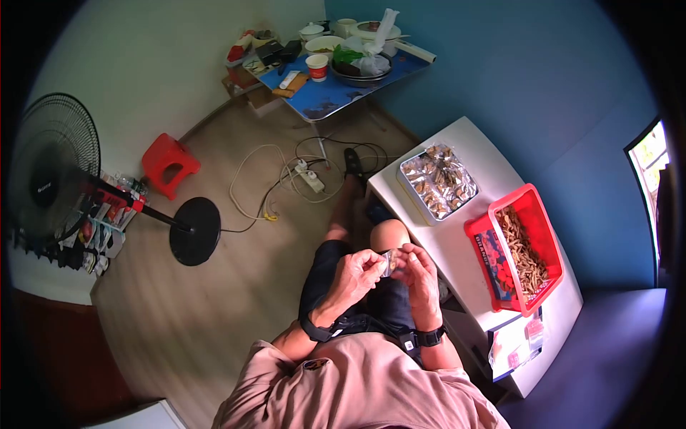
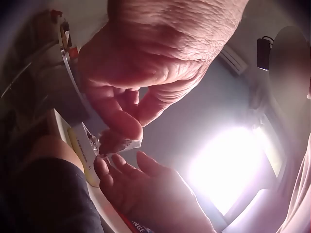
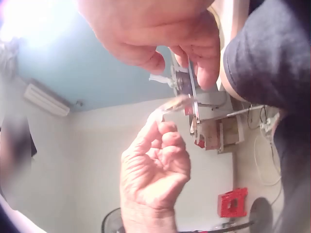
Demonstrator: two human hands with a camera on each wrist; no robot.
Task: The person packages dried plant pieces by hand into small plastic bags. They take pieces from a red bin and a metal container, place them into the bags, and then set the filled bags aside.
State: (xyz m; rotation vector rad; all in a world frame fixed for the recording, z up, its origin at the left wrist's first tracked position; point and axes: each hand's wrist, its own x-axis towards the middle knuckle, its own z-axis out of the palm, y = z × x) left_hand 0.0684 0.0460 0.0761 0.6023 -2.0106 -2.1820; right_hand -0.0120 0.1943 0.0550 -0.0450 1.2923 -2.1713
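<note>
The left hand [image 1: 349,281] has a narrow grip, its thumb and fingers pinching a small clear packet [image 1: 390,264] above the lap. The right hand [image 1: 421,282] has a wider grip, fingers loosely bent beside the packet; whether its fingertips touch the packet cannot be told. To the right stands a white worktop [image 1: 457,250], bearing a foil-lined tray [image 1: 417,201] at the far end and, nearer, a red basket [image 1: 549,239] of brown pieces [image 1: 523,257].
</note>
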